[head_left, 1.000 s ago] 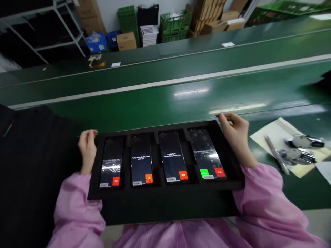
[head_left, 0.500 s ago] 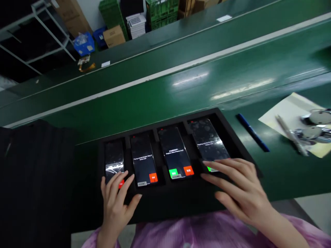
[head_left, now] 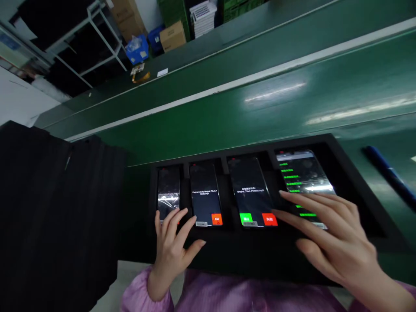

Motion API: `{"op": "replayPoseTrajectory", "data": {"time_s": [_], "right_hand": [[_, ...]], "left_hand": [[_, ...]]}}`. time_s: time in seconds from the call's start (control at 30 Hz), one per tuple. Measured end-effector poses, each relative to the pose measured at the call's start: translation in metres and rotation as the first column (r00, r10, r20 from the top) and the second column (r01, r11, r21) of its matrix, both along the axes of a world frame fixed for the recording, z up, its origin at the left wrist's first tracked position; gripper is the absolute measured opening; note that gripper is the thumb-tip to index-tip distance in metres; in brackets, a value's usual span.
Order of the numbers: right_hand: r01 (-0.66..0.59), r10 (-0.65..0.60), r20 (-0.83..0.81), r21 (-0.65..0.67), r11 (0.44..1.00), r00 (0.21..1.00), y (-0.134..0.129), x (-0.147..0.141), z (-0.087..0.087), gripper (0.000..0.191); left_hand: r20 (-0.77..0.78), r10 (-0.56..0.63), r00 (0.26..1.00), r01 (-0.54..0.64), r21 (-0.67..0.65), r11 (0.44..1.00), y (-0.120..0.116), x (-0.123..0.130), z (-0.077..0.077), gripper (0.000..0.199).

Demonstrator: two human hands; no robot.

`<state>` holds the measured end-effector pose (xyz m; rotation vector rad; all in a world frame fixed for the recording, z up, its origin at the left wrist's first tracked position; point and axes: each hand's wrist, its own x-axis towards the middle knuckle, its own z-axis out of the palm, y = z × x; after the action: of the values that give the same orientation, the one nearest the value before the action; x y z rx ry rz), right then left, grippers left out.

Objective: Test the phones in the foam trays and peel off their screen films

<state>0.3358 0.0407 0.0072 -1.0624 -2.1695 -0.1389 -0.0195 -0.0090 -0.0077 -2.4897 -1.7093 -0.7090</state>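
Several smartphones lie face up in a black foam tray (head_left: 224,238). Over the lower end of the leftmost smartphone (head_left: 168,186) spreads my left hand (head_left: 175,249), open and holding nothing. Beside it, the second smartphone (head_left: 204,186) shows white text and an orange Fail button. On the third smartphone (head_left: 248,177) are a green and a red button. My right hand (head_left: 338,234), also open, hovers over or touches the rightmost smartphone (head_left: 302,173), whose screen lists green lines of text. The hand hides part of that list. Whether the fingertips touch the glass I cannot tell.
A blue pen (head_left: 386,171) lies right of the tray. At the left rises a stack of black foam (head_left: 55,216). Behind the tray runs a green conveyor bench (head_left: 195,125) with a pale rail. Blue bins (head_left: 137,50) and a cardboard box (head_left: 173,37) stand beyond.
The rightmost smartphone's screen has switched from the melody text to a list of green lines. The view has turned left, so everything sits further right. Both hands keep nearly the same places over the tray.
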Motion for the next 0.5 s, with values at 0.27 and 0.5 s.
{"op": "replayPoseTrajectory", "data": {"time_s": [0.27,0.5], "right_hand": [[0.108,-0.108,0.0,0.011,0.994,0.994,0.003,0.004,-0.017,0.021],[0.127,-0.13,-0.019,-0.119,0.985,0.991,0.002,0.021,-0.021,0.027]], "left_hand": [[-0.009,-0.057,0.998,0.058,0.024,0.998,0.001,0.002,0.007,0.039],[-0.144,-0.025,0.989,0.019,-0.044,0.999,-0.007,-0.016,0.008,0.052]]}}
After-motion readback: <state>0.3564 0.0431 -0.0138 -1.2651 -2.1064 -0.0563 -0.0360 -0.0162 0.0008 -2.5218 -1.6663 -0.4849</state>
